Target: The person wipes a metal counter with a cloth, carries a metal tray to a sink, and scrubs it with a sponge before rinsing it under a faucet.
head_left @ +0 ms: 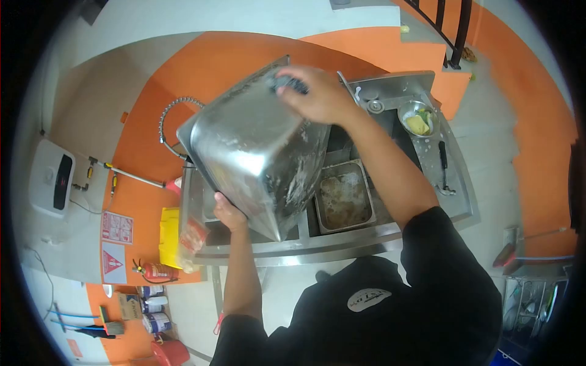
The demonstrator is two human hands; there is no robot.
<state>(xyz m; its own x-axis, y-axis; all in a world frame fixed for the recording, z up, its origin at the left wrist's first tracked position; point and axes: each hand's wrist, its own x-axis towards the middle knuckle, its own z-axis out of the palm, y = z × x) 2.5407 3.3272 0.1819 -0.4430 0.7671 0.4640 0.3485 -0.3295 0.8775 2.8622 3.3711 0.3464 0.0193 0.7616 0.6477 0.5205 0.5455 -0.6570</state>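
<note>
A large, deep stainless steel food pan (pixel 235 131) is held tilted over the sink, its outer side and bottom facing me. Whitish smears cover its lower right side. My left hand (pixel 230 213) grips the pan near its lower left rim, thumb up against the metal. At the pan's upper edge, my right hand (pixel 312 97) is closed on a grey steel wool scrubber (pixel 285 82) pressed to the surface; this hand is slightly blurred. Below my right forearm, a smaller steel pan (pixel 372 221) holds murky, foamy water.
On the right of the steel sink counter (pixel 456 183) stand a metal bowl (pixel 401 113) with a yellow sponge (pixel 418 125) and a black-handled utensil (pixel 443 160). A coiled faucet hose (pixel 162 125) rises behind the pan. A yellow object (pixel 170 236) and plastic bag (pixel 194 235) sit left.
</note>
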